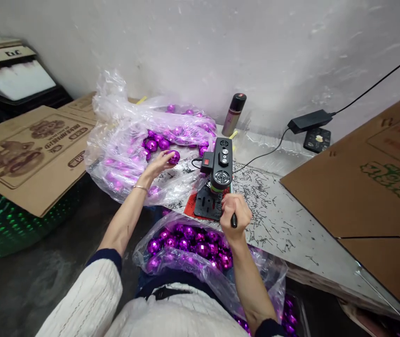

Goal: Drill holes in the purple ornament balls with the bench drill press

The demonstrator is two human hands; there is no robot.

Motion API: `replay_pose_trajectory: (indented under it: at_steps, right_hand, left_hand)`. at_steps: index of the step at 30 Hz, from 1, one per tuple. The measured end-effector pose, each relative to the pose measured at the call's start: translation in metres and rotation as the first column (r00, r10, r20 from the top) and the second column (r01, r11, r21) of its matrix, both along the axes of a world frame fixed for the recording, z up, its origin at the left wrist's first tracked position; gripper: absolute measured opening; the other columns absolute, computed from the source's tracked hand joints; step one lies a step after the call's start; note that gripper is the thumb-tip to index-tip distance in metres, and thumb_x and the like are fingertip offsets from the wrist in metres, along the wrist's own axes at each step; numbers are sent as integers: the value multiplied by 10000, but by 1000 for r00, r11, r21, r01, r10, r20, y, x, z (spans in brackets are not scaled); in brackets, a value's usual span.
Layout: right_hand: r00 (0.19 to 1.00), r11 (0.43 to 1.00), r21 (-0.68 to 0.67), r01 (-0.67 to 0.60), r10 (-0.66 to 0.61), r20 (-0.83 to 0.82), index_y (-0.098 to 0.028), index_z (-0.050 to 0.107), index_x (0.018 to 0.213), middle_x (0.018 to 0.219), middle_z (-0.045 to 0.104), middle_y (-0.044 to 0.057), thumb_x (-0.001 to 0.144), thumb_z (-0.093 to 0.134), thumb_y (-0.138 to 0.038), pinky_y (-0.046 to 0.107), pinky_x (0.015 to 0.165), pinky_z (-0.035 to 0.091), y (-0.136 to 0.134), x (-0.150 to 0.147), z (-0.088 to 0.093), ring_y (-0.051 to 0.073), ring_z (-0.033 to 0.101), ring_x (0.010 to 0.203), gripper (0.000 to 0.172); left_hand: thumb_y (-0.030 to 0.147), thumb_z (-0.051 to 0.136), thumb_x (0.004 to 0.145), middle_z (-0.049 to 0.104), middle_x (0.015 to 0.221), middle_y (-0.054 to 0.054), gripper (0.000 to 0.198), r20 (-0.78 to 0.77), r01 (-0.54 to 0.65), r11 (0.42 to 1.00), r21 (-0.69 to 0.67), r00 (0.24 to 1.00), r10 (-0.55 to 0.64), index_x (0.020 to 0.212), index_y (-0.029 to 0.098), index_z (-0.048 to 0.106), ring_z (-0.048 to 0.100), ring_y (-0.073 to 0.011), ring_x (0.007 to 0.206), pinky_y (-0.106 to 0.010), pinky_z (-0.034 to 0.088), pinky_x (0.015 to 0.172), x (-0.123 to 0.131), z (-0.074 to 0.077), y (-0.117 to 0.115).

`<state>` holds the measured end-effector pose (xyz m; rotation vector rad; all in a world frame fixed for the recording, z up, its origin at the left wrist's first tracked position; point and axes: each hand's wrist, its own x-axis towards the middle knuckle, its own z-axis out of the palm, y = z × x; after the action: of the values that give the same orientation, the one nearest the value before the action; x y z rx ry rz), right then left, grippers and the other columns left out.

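Note:
My left hand (158,167) is closed on a shiny purple mirror-faceted ball (174,157), at the mouth of a clear plastic bag (115,135) that holds more such balls. In front of me on the table stands a small black machine (222,161) with round vents, buttons and a red switch at its side, above a slotted black base plate (205,204). My right hand (235,217) is wrapped round a black handle (234,221) just beside that plate; where the handle leads is hidden by the fist. Purple balls (201,245) also lie in an open plastic bag on my lap.
Small dark wire-like bits (261,206) litter the table. Behind the machine are a spray can (234,114), a black power adapter (310,121) with its cable, and a phone-like black object (317,140). Cardboard boxes flank both sides (27,150) (371,187); a printer-like device (10,65) is at far left.

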<state>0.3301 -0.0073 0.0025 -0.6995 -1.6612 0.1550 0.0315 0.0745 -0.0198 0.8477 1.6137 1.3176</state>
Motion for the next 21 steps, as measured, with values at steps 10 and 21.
replay_pose_trajectory:
  at_steps: [10, 21]
  right_hand:
    - [999, 994, -99, 35, -35, 2, -235, 430, 653, 618, 480, -23, 990, 447, -184, 302, 597, 398, 4, -1, 21, 123, 509, 592, 341]
    - [1000, 997, -79, 11, -9, 23, -229, 477, 690, 660, 535, -11, 982, 442, -154, 303, 635, 430, 2, 4, 12, 133, 540, 649, 304]
  left_hand:
    - [498, 669, 949, 753, 1133, -97, 405, 458, 129, 990, 63, 877, -143, 1224, 201, 672, 753, -189, 916, -339, 644, 859, 81, -29, -111]
    - [489, 785, 846, 701, 1338, -122, 578, -399, 156, 968, 195, 914, -67, 1340, 221, 653, 642, -325, 1265, -502, 468, 1124, 145, -86, -93]
